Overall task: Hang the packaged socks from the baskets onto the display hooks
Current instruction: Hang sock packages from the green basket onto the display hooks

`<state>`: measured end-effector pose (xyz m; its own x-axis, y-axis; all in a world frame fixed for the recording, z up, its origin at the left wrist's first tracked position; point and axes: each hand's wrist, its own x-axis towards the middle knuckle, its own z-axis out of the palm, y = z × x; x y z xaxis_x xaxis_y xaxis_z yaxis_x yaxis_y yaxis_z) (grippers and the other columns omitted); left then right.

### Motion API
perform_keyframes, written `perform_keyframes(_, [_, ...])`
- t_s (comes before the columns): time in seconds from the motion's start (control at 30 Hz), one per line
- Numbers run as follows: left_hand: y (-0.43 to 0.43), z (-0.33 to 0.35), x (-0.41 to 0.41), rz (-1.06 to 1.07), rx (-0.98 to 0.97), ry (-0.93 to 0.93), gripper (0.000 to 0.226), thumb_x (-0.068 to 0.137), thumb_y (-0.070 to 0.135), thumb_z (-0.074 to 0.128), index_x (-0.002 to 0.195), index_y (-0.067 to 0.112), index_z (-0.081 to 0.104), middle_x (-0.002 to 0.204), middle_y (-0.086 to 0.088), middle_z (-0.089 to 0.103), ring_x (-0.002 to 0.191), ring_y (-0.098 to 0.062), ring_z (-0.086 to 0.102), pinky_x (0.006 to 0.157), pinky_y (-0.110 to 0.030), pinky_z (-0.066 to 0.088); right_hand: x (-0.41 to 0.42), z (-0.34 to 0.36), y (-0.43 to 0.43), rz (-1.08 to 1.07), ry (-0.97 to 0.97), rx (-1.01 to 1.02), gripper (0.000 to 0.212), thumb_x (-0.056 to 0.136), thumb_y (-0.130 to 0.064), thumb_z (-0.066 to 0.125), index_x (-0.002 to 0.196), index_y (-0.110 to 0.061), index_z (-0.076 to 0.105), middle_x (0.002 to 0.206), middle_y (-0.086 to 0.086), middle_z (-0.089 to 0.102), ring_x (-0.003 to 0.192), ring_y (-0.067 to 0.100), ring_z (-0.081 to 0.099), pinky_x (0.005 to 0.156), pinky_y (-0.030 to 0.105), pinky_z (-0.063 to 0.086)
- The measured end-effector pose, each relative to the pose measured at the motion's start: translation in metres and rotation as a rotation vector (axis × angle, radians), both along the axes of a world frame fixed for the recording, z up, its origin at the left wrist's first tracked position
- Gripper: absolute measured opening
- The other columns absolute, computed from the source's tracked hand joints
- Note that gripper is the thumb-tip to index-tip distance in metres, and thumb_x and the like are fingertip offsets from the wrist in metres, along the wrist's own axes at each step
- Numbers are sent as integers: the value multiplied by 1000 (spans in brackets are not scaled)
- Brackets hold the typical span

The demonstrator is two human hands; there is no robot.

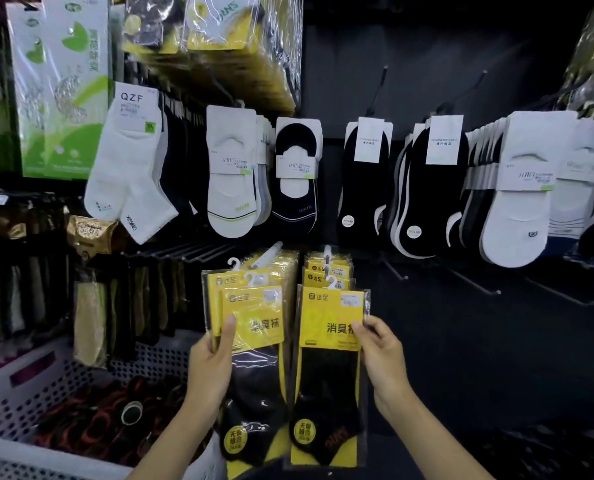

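My left hand (212,362) grips a small stack of yellow-and-black sock packs (254,327), thumb across the front, their white hanger hooks up. My right hand (380,355) pinches the right edge of a single yellow sock pack (326,341), whose hanger sits at the tip of a white display hook (327,252). More yellow packs (326,271) hang behind it on that hook. A second white hook (271,252) to the left also carries yellow packs (274,268).
A white perforated basket (29,382) with dark sock bundles stands at the lower left. White and black socks (233,174) hang in a row above. Bare black hooks (475,282) stick out at the right against a dark panel.
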<state>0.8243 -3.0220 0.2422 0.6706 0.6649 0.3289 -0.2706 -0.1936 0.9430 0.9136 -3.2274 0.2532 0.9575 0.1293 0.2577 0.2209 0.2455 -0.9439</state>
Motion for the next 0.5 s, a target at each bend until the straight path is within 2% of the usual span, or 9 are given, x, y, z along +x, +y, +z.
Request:
perform_keyframes(0.07, [9, 1, -2, 17, 11, -5, 51, 80, 57, 51, 55, 20, 25, 41, 11, 22, 40, -4, 24, 52, -28, 25, 6, 4, -1, -32, -6, -6, 12, 95, -15, 55, 97, -16, 66, 88, 0, 76, 80, 9, 72, 66, 19, 54])
perform_keyframes(0.2, [18, 6, -3, 42, 12, -23, 51, 81, 57, 49, 57, 19, 24, 40, 11, 22, 36, -3, 23, 52, -29, 24, 15, 9, 2, -49, -14, -48, 10, 94, -15, 56, 95, -16, 66, 85, 0, 76, 78, 9, 72, 64, 19, 54])
perform_keyframes(0.37, [22, 9, -3, 74, 36, -21, 53, 85, 54, 49, 57, 18, 22, 37, 11, 21, 34, -4, 24, 53, -26, 25, 28, 6, 11, -78, 42, -97, 8, 93, -17, 59, 95, -14, 66, 90, 5, 74, 91, 21, 69, 87, 38, 54])
perform_keyframes(0.43, [23, 8, -3, 78, 35, -13, 54, 84, 55, 49, 57, 18, 21, 38, 11, 20, 34, -4, 24, 54, -27, 27, 33, 4, 14, -88, 57, -96, 8, 93, -17, 59, 94, -14, 66, 90, 5, 74, 89, 20, 70, 86, 36, 55])
perform_keyframes(0.5, [23, 8, -3, 66, 28, -4, 54, 83, 56, 49, 57, 18, 22, 39, 11, 20, 34, -4, 23, 55, -28, 28, 39, 3, 17, -96, 82, -76, 8, 93, -16, 59, 94, -14, 66, 89, 5, 74, 86, 18, 70, 76, 29, 55])
